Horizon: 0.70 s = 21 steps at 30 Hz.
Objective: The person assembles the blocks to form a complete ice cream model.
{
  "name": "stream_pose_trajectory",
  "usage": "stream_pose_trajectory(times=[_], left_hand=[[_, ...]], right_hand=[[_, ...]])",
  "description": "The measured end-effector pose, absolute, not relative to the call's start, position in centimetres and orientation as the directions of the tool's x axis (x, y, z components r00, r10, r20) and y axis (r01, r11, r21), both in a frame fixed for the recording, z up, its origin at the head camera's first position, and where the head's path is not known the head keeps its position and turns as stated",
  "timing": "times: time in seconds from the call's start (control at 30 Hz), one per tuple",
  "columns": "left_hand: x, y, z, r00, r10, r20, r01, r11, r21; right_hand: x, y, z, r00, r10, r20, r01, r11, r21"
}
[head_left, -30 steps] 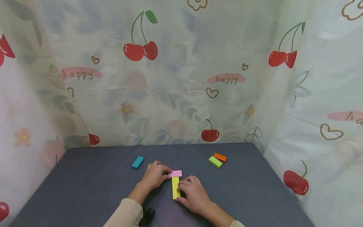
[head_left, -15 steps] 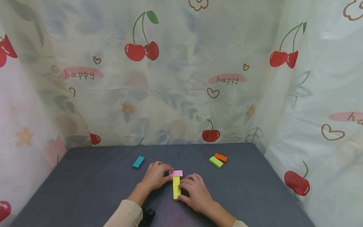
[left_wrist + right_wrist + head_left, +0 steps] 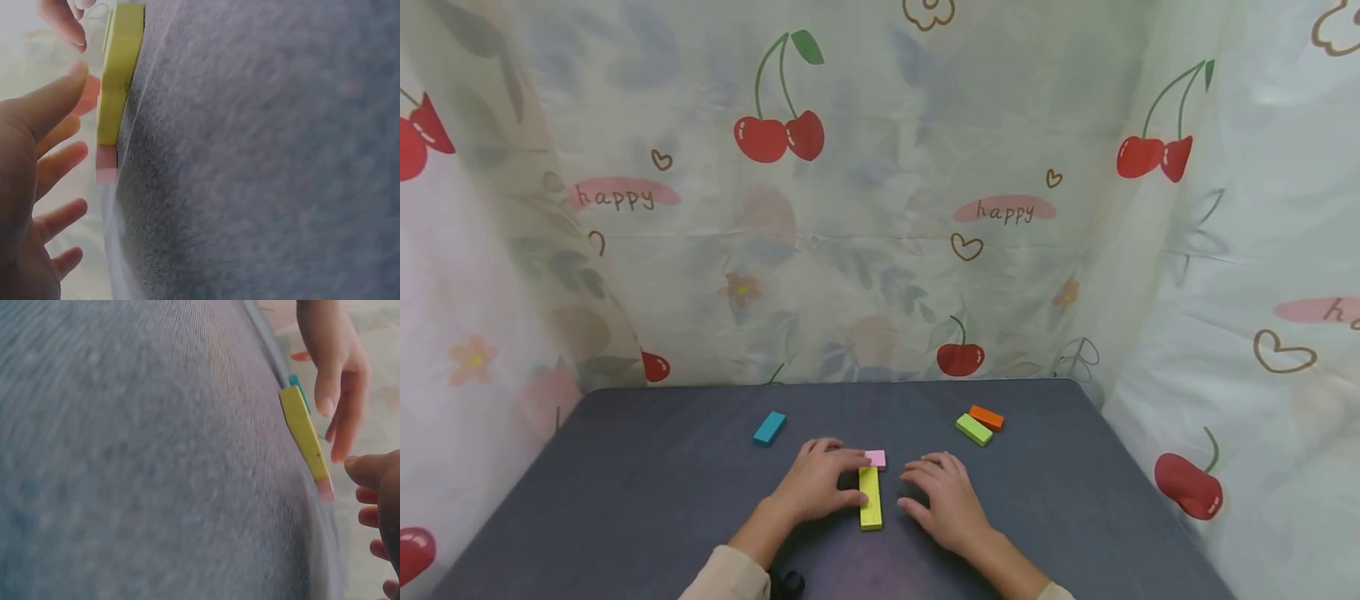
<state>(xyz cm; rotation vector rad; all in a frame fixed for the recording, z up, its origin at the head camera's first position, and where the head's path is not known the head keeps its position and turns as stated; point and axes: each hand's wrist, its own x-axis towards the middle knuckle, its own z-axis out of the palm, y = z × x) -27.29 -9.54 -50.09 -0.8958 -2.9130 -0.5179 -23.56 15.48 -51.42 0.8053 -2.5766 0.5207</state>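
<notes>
A long yellow strip lies on the dark table, pointing away from me; I cannot tell whether it is one block or two end to end. A pink block lies crosswise against its far end, partly covered by the left fingers in the head view. My left hand hovers over the strip from the left, fingers loosely spread, and the left wrist view shows its thumb apart from the yellow surface. To the right of the strip, my right hand hangs with relaxed fingers, holding nothing.
At the back left lies a blue block. A lime green block and an orange block sit together at the back right. A black object shows by the left sleeve. A cherry-print curtain surrounds the table.
My right hand has let go of the yellow strip and moved off to the right. My left hand has left the pink block's end and shifted rightward over the strip.
</notes>
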Motion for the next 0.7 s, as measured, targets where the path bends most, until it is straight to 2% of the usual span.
stream_pose_trajectory(times=[0.37,0.7], left_hand=[[-26.5,-9.4,-50.3,-0.837,0.541,0.085,0.538,0.783,0.312],[-26.1,-8.9,-50.5,-0.836,0.540,0.095,0.541,0.785,0.301]], right_hand=[[-23.7,16.6,-52.1,-0.811,-0.404,0.423,-0.538,0.799,-0.270],[-25.0,17.7,-51.6,-0.813,-0.357,0.460,-0.511,0.817,-0.268]])
